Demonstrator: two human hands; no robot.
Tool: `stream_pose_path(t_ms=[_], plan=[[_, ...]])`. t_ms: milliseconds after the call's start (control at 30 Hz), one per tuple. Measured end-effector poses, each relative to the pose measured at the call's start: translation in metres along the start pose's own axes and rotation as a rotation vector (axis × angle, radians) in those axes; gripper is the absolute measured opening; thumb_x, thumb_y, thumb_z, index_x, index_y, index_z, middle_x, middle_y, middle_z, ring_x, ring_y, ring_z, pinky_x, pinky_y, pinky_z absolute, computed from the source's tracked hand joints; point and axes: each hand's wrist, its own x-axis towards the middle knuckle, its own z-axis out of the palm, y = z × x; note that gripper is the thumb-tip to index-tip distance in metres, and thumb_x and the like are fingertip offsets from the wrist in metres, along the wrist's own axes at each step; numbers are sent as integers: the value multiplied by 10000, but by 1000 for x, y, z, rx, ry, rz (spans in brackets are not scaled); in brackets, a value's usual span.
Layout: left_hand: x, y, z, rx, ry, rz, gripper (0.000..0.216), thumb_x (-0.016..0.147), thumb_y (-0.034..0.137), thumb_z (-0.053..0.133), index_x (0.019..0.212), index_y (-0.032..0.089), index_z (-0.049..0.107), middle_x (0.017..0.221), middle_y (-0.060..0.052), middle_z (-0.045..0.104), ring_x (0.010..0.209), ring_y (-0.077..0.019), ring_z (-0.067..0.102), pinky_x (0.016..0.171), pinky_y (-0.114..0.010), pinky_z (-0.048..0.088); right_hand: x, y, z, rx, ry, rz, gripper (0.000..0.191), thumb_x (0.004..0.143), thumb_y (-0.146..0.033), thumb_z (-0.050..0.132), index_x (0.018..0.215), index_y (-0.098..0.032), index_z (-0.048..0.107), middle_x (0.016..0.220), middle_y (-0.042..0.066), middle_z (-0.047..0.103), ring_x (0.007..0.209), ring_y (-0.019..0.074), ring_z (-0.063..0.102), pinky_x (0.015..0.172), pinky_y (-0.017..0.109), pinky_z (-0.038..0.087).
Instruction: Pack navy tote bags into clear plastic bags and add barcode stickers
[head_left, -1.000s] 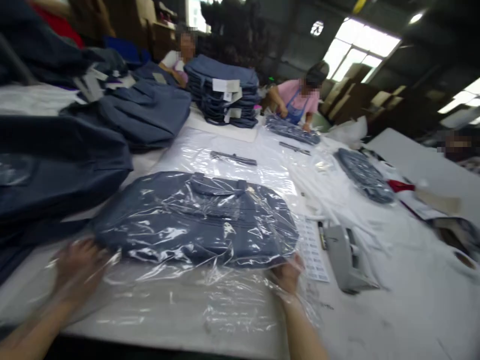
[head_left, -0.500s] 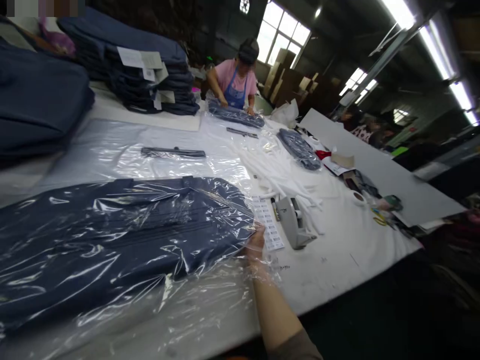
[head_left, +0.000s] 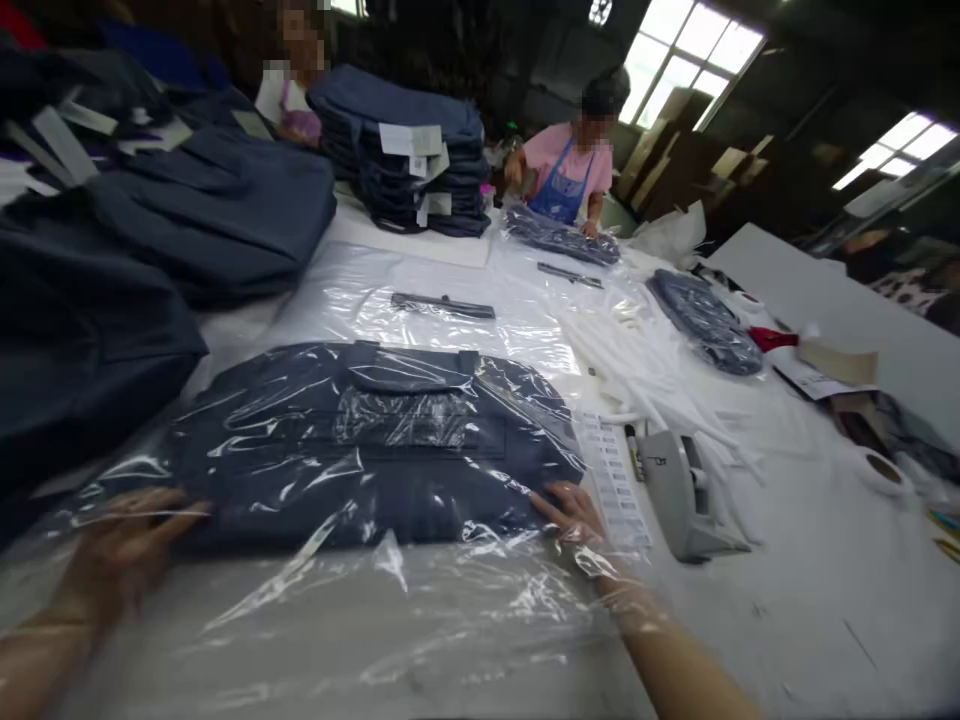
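Note:
A folded dark blue garment lies inside a clear plastic bag on the white table in front of me. My left hand rests at the garment's near left corner, under the plastic film, fingers spread but blurred. At the near right corner sits my right hand, inside the bag's open end, with its fingers laid flat against the garment's edge. The loose mouth of the bag spreads toward me over the table.
Stacks of folded dark garments stand at the left and back. A grey tape dispenser and a sheet of labels lie right of the bag. Two people work at the far end; one in pink handles another bagged garment.
My view swung right and then back left. Both hands sit at the garment's near corners again; the right hand has stayed at the right corner throughout.

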Motion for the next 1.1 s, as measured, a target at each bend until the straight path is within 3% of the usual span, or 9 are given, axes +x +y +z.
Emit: stream_pose_path(t_ms=[133, 300, 467, 567, 667, 800, 933, 1033, 1100], plan=[[-10, 6, 17, 103, 43, -18, 368, 791, 104, 406, 921, 281, 702, 970, -12, 630, 931, -231, 581, 843, -352, 456, 10, -16, -22, 41, -123, 8, 476, 795, -255, 555, 1271, -235, 540, 1211, 113, 565, 1131, 284, 505, 926, 465, 473], [-4, 13, 10, 267, -40, 17, 432, 841, 52, 357, 923, 231, 741, 1006, -85, 652, 910, -228, 602, 831, -345, 486, 59, -56, -37, 107, -208, 67, 480, 775, -454, 609, 1149, -153, 587, 1216, 167, 554, 1198, 331, 461, 976, 508, 434], [7, 15, 7, 238, -37, -29, 441, 804, 45, 380, 967, 252, 733, 995, -66, 659, 980, -240, 582, 918, -384, 475, 83, -99, -4, 171, -284, -131, 736, 779, -341, 602, 1441, -219, 306, 1495, 120, 329, 1374, 301, 285, 1106, 518, 288], [-2, 23, 4, 124, 46, -77, 595, 822, 95, 371, 1326, 395, 471, 1124, -15, 612, 1077, -261, 551, 944, -445, 469, 71, -109, 25, 121, -217, -136, 708, 798, -259, 573, 1448, -250, 293, 1485, 114, 348, 1373, 316, 293, 1076, 547, 320], [-36, 60, -9, 80, 78, -143, 718, 838, 139, 391, 1458, 413, 155, 1250, -30, 551, 1151, -286, 518, 953, -471, 457, 59, -108, 42, 88, -164, -146, 675, 793, -172, 558, 1424, -276, 346, 1464, 105, 385, 1365, 324, 310, 1052, 561, 347], [-75, 160, -42, -187, 114, -152, 478, 856, 161, 459, 1257, 412, 527, 1061, 7, 664, 996, -208, 597, 932, -360, 447, 58, -103, 45, 113, -151, -151, 654, 785, -170, 584, 1396, -307, 394, 1460, 96, 396, 1351, 334, 334, 1051, 574, 339], [-29, 226, -50, -275, 27, 150, 330, 857, 204, 533, 1164, 299, 604, 1073, -19, 668, 1001, -205, 572, 977, -362, 399, 62, -104, 42, 110, -115, -162, 597, 815, -197, 572, 1379, -324, 421, 1461, 97, 393, 1343, 353, 343, 1039, 587, 347], [38, 215, -25, -60, -78, 164, 373, 813, 276, 650, 1175, 225, 581, 1108, -69, 630, 1007, -253, 535, 897, -395, 402, 63, -106, 39, 89, -92, -180, 600, 815, -198, 568, 1386, -303, 415, 1457, 111, 396, 1343, 360, 340, 1030, 591, 361], [74, 194, -5, 25, -134, 294, 93, 818, 214, 636, 897, 167, 627, 879, -58, 631, 829, -220, 538, 760, -354, 409, 64, -106, 38, 71, -87, -191, 603, 822, -212, 564, 1396, -296, 399, 1457, 114, 394, 1346, 357, 336, 1029, 587, 368]])
